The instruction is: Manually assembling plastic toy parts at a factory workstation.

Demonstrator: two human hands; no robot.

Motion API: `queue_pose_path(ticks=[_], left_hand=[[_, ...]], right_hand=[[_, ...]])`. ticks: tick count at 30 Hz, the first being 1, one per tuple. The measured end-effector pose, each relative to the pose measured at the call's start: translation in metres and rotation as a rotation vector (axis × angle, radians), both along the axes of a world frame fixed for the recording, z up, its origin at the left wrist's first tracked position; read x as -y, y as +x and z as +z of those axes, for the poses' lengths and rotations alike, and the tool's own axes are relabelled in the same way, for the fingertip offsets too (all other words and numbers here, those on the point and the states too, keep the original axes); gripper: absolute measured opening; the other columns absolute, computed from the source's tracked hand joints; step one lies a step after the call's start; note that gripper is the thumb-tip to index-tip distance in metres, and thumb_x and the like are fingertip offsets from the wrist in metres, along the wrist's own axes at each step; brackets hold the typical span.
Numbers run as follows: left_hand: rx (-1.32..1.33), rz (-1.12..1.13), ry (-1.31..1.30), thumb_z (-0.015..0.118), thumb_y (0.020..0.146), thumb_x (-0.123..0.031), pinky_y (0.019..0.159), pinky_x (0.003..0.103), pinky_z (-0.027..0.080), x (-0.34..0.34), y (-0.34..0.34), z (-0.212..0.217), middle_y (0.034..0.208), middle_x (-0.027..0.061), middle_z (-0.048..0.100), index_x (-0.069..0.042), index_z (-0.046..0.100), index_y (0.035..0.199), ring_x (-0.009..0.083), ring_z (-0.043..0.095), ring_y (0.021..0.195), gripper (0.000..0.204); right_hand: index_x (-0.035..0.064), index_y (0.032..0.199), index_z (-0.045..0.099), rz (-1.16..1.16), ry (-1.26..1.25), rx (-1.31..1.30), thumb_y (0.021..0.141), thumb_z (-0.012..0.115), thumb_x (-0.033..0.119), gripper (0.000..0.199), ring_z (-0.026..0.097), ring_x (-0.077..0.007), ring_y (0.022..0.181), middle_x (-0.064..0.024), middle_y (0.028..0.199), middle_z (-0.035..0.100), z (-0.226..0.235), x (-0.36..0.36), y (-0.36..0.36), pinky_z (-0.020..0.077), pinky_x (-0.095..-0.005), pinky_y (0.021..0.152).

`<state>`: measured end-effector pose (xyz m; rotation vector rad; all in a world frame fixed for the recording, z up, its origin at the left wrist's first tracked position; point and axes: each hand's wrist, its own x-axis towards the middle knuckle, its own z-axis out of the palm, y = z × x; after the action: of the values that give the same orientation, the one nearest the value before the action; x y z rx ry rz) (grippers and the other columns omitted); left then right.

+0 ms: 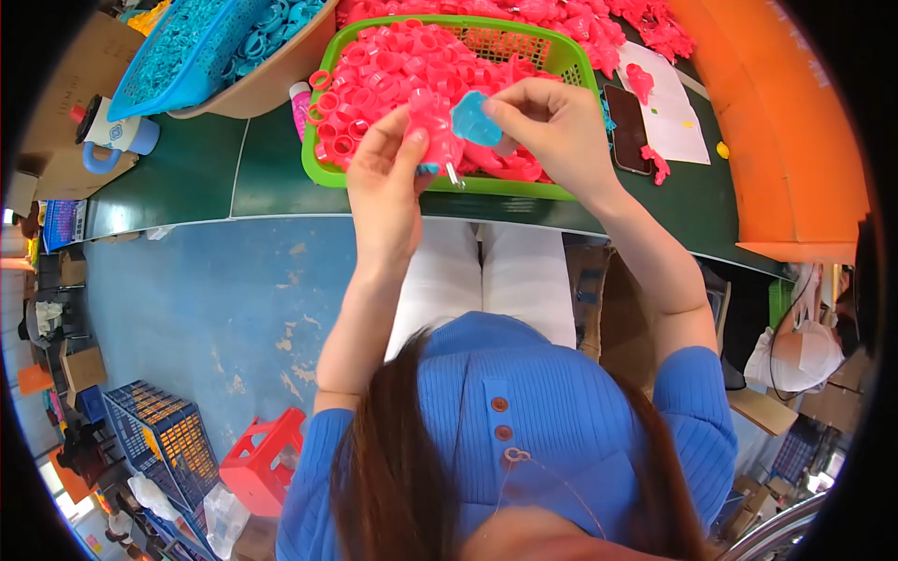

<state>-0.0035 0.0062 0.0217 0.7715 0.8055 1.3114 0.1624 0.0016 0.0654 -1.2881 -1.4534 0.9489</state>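
My left hand (385,182) pinches a pink moulded plastic part (433,123) upright between thumb and fingers. A short metal pin-like piece (455,175) sticks out below it, and a bit of teal shows by the fingertips. Close to its right side, my right hand (557,126) grips a flat teal plastic piece (475,120) between thumb and fingers. Whether the two parts touch, I cannot tell. Both hands are over the near side of a green basket (505,189) full of pink plastic rings (374,70) and other pink pieces.
On the green table (281,178) lie a phone (628,131) and a white paper (687,131) at right, beside an orange bin (786,140). At left stand a blue basket (140,103) of teal parts and a mug (131,136). A red stool (262,467) is on the floor.
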Motion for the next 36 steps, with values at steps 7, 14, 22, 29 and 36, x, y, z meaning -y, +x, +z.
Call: queue_pose_path(ticks=[7,14,22,29,36], left_hand=[[0.069,-0.115,-0.125,0.047,0.089,-0.009,0.078,0.028,0.049,-0.006,0.011,-0.001,0.108,0.0077,0.055,0.000,0.045,0.119,0.0127,0.056,0.091,0.031],[0.254,-0.193,-0.120,0.041,0.091,-0.011,0.084,0.039,0.049,0.007,0.020,0.012,0.106,0.0126,0.055,0.002,0.045,0.118,0.0187,0.056,0.093,0.030],[0.384,-0.385,-0.184,0.043,0.091,-0.015,0.081,0.041,0.051,0.006,0.015,0.011,0.107,0.0099,0.056,0.001,0.046,0.118,0.0199,0.058,0.092,0.031],[0.480,-0.491,-0.239,0.045,0.090,-0.014,0.080,0.032,0.053,0.004,0.012,0.004,0.114,0.0109,0.053,0.001,0.039,0.123,0.0184,0.057,0.100,0.036],[0.439,-0.433,-0.144,0.047,0.089,-0.010,0.077,0.029,0.054,0.012,0.016,0.018,0.115,0.0116,0.053,0.000,0.038,0.123,0.0177,0.057,0.099,0.037]], right_hand=[[-0.0020,0.088,0.058,0.007,0.008,-0.174,0.082,0.059,0.009,0.013,0.060,-0.0096,0.063,-0.0063,0.074,0.063,-0.003,-0.010,0.003,0.0491,-0.0208,0.056],[0.0011,0.087,0.055,0.035,0.032,-0.069,0.084,0.058,0.011,0.012,0.056,-0.0056,0.067,-0.0031,0.077,0.062,-0.007,-0.011,0.010,0.0450,-0.0192,0.057],[0.0015,0.089,0.054,0.165,0.030,-0.169,0.084,0.058,0.010,0.011,0.056,-0.0050,0.068,-0.0024,0.077,0.061,0.000,-0.006,0.026,0.0443,-0.0195,0.059],[0.0010,0.091,0.054,0.273,0.076,-0.090,0.083,0.058,0.007,0.010,0.057,-0.0056,0.071,-0.0029,0.078,0.062,0.005,-0.005,0.032,0.0457,-0.0198,0.060],[-0.0003,0.090,0.061,-0.026,0.228,0.000,0.081,0.061,0.007,0.012,0.060,-0.0077,0.071,-0.0053,0.081,0.065,0.015,-0.002,0.034,0.0476,-0.0205,0.064]])
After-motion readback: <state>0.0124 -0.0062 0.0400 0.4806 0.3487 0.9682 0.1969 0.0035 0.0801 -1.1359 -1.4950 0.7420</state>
